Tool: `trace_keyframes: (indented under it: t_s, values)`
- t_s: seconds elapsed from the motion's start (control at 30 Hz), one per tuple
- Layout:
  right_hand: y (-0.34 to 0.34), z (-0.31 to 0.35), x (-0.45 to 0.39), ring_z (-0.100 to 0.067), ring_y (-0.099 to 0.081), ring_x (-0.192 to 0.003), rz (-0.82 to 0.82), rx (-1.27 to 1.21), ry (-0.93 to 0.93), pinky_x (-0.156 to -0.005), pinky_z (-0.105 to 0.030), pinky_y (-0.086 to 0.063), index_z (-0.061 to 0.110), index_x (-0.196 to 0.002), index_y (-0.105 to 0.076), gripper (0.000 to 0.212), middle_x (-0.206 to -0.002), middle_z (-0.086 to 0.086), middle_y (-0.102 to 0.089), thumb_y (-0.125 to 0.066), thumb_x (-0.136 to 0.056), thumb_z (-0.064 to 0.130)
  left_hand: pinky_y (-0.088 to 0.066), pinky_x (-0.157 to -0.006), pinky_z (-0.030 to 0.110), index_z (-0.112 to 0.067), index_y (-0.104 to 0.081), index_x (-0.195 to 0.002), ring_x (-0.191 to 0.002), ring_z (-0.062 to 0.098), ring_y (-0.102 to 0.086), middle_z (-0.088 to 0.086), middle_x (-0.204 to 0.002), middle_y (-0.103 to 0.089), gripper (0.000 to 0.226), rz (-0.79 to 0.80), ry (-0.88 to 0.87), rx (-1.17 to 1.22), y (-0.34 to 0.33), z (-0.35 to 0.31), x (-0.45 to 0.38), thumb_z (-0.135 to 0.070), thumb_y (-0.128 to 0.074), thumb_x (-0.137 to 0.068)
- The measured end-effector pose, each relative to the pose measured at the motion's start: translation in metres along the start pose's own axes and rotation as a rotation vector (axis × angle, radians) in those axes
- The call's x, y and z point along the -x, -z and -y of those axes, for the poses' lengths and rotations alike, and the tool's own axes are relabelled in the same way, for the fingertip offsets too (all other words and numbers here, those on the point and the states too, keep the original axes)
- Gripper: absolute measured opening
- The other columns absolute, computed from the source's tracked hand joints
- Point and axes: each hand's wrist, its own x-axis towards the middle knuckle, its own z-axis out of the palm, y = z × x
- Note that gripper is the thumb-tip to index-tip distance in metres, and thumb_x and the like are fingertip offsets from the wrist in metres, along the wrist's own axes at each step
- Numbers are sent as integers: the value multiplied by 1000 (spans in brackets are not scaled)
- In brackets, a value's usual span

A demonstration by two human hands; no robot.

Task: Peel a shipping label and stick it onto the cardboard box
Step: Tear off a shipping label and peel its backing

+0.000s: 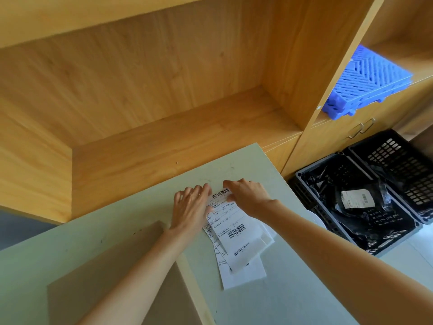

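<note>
Both hands work the far end of a shipping label stack (236,233) on the pale green desk (293,289): the left hand (191,207) presses flat on its left edge, while the right hand (246,195) pinches the top label's far corner. A flat cardboard box (112,277) lies near left, and black crates (375,184) sit to the far right.
</note>
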Motion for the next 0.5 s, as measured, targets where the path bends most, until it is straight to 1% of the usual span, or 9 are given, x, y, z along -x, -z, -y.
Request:
trace_keyframes:
  t_s: [0.07, 0.13, 0.2, 0.27, 0.33, 0.4, 0.47, 0.5]
  values:
    - [14, 4, 4, -29, -68, -83, -17, -2, -10, -72, -42, -59, 15, -111, -55, 12, -117, 0, -71, -50, -101, 16, -36, -88, 35, -22, -54, -117, -104, 20, -60, -7, -106, -71, 35, -50, -21, 37, 11, 1, 2, -23, -71, -86]
    - [34, 11, 8, -30, -68, -84, -41, -8, -25, -73, -43, -59, 15, -111, -54, 12, -115, -4, -71, -51, -100, 19, -38, -85, 34, -22, -58, -115, -102, 20, -62, -7, -100, -73, 28, -97, -19, 49, 30, 0, 2, -20, -68, -89]
    - [59, 21, 12, -32, -68, -86, -58, -1, -26, -74, -45, -58, 17, -116, -52, 16, -116, -6, -71, -50, -101, 22, -43, -78, 35, -20, -64, -109, -96, 20, -66, -6, -95, -75, 20, -144, -18, 56, 53, 0, 2, -17, -67, -90]
    - [85, 35, 16, -31, -68, -88, -68, -4, -9, -74, -44, -58, 17, -123, -50, 21, -118, -6, -70, -48, -101, 20, -47, -67, 32, -20, -67, -101, -85, 19, -70, -7, -87, -77, 20, -205, -27, 52, 78, 2, 2, -9, -73, -85]
    - [112, 51, 21, -27, -66, -80, -92, -3, 18, -64, -37, -54, 15, -128, -47, 25, -120, -5, -69, -46, -102, 18, -42, -59, 27, -20, -66, -94, -77, 18, -71, -7, -80, -76, 24, -275, -38, 33, 104, 6, 3, -2, -75, -81]
    - [136, 70, 27, -22, -60, -73, -130, -5, 41, -56, -30, -49, 13, -127, -46, 25, -121, -6, -68, -44, -103, 15, -37, -56, 25, -21, -61, -91, -73, 18, -69, -7, -76, -74, 23, -335, -42, 3, 132, 11, 8, -2, -72, -83]
    - [159, 88, 32, -21, -62, -71, -165, -9, 58, -47, -25, -46, 14, -127, -42, 25, -120, -7, -68, -42, -103, 9, -39, -57, 27, -21, -58, -90, -73, 20, -68, -6, -75, -73, 25, -383, -56, -37, 163, 16, 15, -1, -70, -83]
    - [169, 98, 35, -22, -63, -69, -178, -8, 67, -45, -26, -45, 15, -127, -40, 28, -118, -9, -68, -40, -101, 4, -42, -58, 29, -20, -58, -92, -76, 21, -68, -5, -77, -73, 27, -396, -62, -52, 178, 18, 19, 2, -68, -81]
